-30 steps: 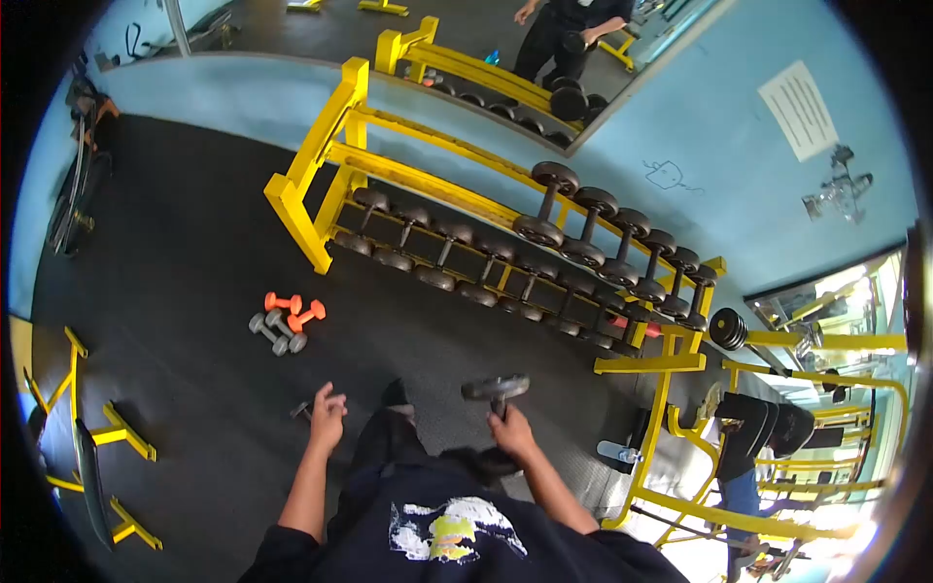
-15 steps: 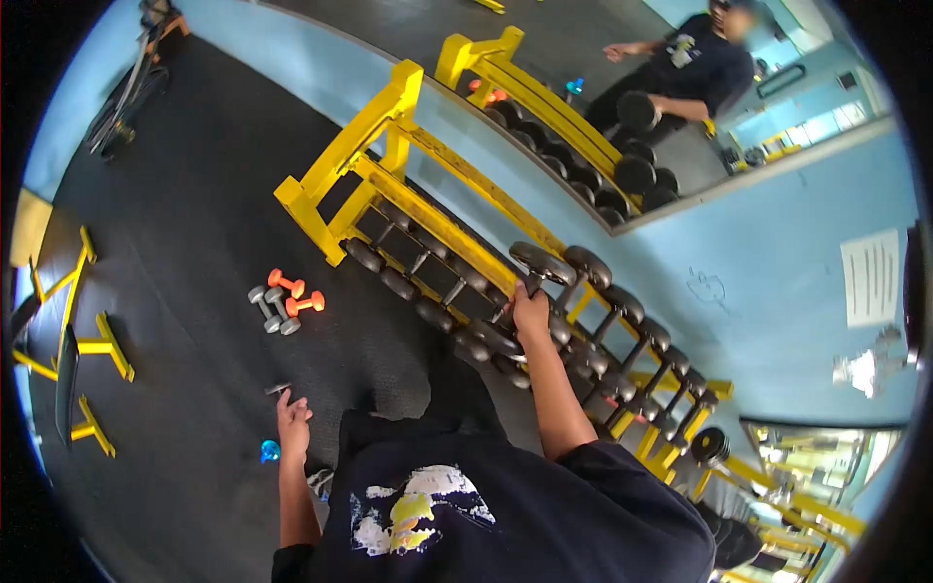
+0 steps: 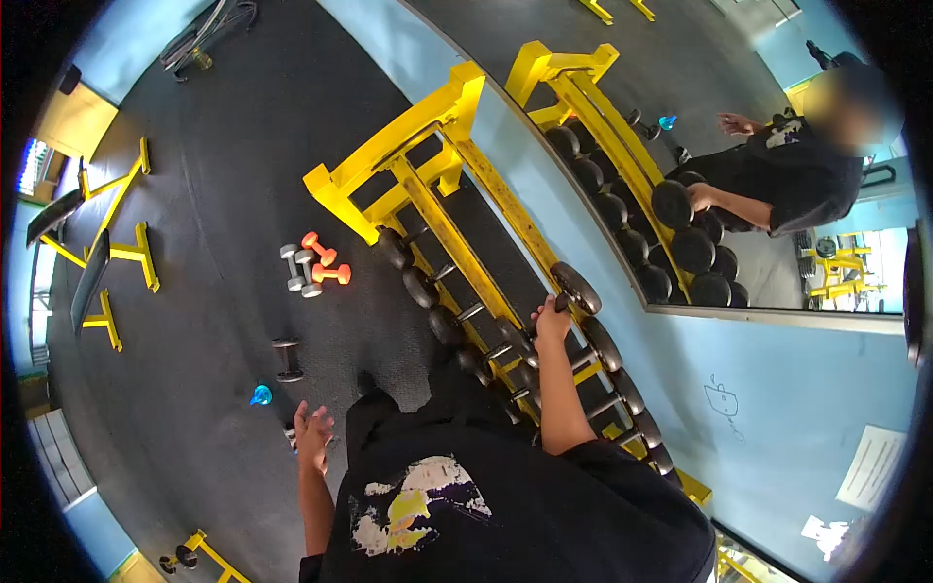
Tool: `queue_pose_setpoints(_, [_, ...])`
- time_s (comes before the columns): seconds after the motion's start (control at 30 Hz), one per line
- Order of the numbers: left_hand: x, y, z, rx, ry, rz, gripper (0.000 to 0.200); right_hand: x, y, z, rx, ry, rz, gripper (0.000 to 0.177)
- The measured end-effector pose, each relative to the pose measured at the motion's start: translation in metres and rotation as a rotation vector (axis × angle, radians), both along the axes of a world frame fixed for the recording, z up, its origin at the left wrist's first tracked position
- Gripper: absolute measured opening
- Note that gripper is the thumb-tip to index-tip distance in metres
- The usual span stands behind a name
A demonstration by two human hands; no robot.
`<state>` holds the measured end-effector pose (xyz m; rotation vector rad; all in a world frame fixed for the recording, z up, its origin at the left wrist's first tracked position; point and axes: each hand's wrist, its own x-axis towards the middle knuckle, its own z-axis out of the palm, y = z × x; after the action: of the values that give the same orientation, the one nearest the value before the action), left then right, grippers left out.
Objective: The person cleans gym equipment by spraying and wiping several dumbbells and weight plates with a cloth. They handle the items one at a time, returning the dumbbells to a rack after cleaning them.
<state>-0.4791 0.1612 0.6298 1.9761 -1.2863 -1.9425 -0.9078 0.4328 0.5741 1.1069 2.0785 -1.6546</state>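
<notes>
My right hand (image 3: 552, 323) is wrapped round the handle of a black dumbbell (image 3: 575, 289), over the upper rails of a yellow dumbbell rack (image 3: 428, 199). One round head sits at the wall-side rail, the other at the near rail. Black dumbbells (image 3: 601, 344) line the rack just behind that hand, and others (image 3: 447, 325) lie along its lower level. At lower left my left hand (image 3: 313, 437) hangs in the air, fingers apart, with nothing in it. Ahead of it, a black dumbbell (image 3: 288, 360) lies on the dark floor.
Grey dumbbells (image 3: 299, 270) and orange dumbbells (image 3: 331, 275) lie grouped on the floor left of the rack. A blue bottle (image 3: 260, 395) is near my left hand. Yellow-framed benches (image 3: 117, 243) stand far left. A wall mirror (image 3: 719, 165) reflects a person and the rack.
My right hand has brought the dumbbell from above the rack's dumbbells onto the upper rails. My left hand has lowered slightly, its fingers opening wider. The view has turned.
</notes>
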Motion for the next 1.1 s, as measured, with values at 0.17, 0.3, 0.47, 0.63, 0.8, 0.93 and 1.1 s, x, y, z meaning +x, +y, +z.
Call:
queue_pose_setpoints(0.17, [-0.024,0.014,0.008,-0.023,-0.054,-0.024,0.056,0.001,0.007,-0.008,0.020,-0.030,0.038,0.024])
queue_pose_setpoints(0.3, [-0.032,0.014,0.005,-0.023,-0.049,-0.039,0.057,-0.001,0.006,-0.007,0.070,-0.070,0.047,0.025])
queue_pose_setpoints(0.47, [-0.038,0.008,0.003,-0.018,-0.068,-0.096,0.057,-0.005,0.010,-0.007,-0.011,-0.076,0.066,0.029])
queue_pose_setpoints(0.63, [-0.037,0.002,0.002,-0.013,-0.078,-0.122,0.056,-0.006,0.006,-0.017,-0.086,0.030,0.035,0.027])
queue_pose_setpoints(0.8, [-0.036,0.001,0.002,-0.037,-0.095,-0.148,0.056,-0.005,0.004,-0.037,-0.068,-0.045,0.089,0.041])
queue_pose_setpoints(0.93, [-0.037,0.002,0.002,-0.030,-0.113,-0.155,0.056,0.000,0.007,-0.044,0.065,-0.087,0.208,0.058])
queue_pose_setpoints(1.1, [-0.027,0.008,-0.006,-0.009,-0.128,-0.132,0.056,0.002,0.014,-0.037,0.048,-0.108,0.284,0.060])
